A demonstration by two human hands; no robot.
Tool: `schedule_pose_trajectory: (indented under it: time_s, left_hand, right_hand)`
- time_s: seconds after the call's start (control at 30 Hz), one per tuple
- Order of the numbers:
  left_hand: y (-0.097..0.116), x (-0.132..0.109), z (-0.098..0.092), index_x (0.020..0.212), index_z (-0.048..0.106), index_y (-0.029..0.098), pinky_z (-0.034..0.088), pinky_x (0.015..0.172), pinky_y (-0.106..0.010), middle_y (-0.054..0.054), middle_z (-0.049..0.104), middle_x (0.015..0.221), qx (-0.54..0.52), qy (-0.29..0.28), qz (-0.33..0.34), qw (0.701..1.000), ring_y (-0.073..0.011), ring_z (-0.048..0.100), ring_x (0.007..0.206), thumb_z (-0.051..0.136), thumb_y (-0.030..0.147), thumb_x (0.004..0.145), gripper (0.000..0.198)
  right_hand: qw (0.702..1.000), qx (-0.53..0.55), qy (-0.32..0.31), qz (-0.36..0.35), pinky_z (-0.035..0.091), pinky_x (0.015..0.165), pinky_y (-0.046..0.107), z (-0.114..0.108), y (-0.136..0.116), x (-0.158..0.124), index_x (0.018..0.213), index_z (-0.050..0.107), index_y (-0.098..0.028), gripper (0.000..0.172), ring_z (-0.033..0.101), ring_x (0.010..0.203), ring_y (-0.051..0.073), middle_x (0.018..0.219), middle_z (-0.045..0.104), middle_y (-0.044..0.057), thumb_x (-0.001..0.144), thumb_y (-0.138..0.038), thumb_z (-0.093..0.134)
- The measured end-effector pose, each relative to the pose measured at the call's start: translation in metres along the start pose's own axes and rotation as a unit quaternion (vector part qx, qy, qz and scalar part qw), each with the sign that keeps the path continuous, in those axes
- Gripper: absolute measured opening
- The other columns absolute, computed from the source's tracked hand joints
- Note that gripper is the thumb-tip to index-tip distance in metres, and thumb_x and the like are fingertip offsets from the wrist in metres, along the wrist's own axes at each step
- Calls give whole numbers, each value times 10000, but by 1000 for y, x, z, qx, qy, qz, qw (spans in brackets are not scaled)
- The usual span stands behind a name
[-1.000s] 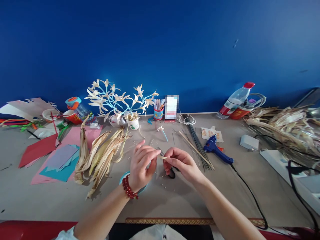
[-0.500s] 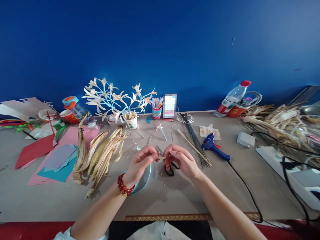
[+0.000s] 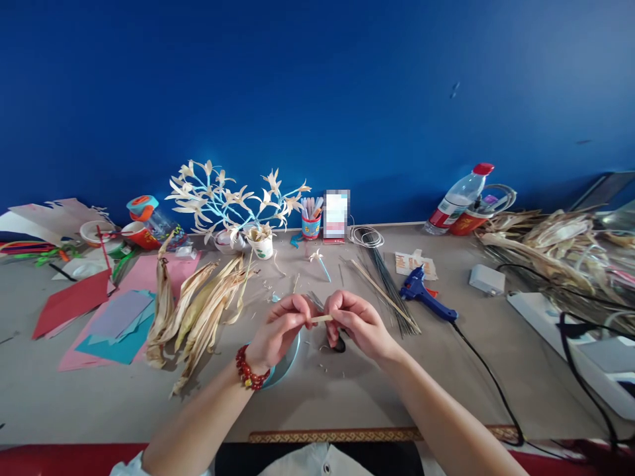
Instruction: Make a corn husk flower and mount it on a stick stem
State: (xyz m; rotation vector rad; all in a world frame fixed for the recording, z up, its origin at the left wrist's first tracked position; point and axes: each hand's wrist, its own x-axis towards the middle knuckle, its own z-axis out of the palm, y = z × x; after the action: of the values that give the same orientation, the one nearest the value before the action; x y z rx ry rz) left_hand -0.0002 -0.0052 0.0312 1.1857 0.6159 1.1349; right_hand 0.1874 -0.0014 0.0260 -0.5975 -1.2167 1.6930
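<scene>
Between my fingertips stretches a short, pale strip of corn husk [image 3: 321,318]. My left hand [image 3: 282,329], with red beads at the wrist, pinches one end of it. The other end is pinched by my right hand [image 3: 361,320]. Just beneath my right hand lie black-handled scissors [image 3: 340,344], partly hidden by the fingers. A roll of light blue tape [image 3: 292,360] is partly covered by my left hand and wrist. Beyond the hands, a small husk flower on a blue stem [image 3: 321,264] lies on the table.
Left are dried corn husks [image 3: 211,304] and coloured paper [image 3: 119,314]. Cups with husk flowers [image 3: 260,244] stand behind. Wires [image 3: 391,284], a blue glue gun [image 3: 426,294] with its cord, a white adapter [image 3: 487,279] and a bottle [image 3: 456,201] are on the right.
My hands have shifted slightly, and the strip between them now shows more length and lies more level. Both hands keep their pinch. The view has tilted a little.
</scene>
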Motion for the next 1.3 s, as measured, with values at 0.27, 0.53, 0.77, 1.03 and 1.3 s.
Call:
schedule_pose_trajectory:
  time_s: [0.27,0.53,0.77,1.03,1.3]
  left_hand:
    - [1,-2,3,832,634,173,472,779,-352,-61,592,837,10,5,-39,999,-196,558,812,628,305,824,133]
    - [0,-5,5,741,628,167,414,703,-279,-12,548,745,-54,-15,-66,996,-144,495,718,687,250,804,119]
    - [-5,-3,4,716,626,176,403,742,-309,-17,548,703,-143,-46,-27,988,-168,514,742,641,222,827,121]
    - [-3,-7,7,857,661,162,397,741,-285,-35,613,825,-56,-33,-63,996,-162,551,788,686,273,831,117]
    - [-8,-7,6,736,604,178,403,689,-299,-22,557,746,-93,-33,-46,994,-161,517,716,663,273,813,136]
  right_hand:
    - [1000,-6,-17,9,503,486,222,-3,1,2,791,570,-183,218,519,498,91,633,559,-33,894,-354,657]
    - [999,-11,-44,16,495,473,208,-3,6,2,781,566,-176,224,526,492,87,615,552,-35,893,-345,662]
    - [995,93,-37,-5,472,429,213,-4,6,2,755,546,-189,229,481,461,90,588,525,-47,864,-328,692]
    - [999,4,-40,14,448,437,191,-8,7,2,784,572,-171,227,462,448,71,569,518,-49,888,-346,672]
    - [998,57,-41,0,466,424,205,-4,13,2,755,549,-186,254,480,459,84,584,501,-52,867,-358,698]
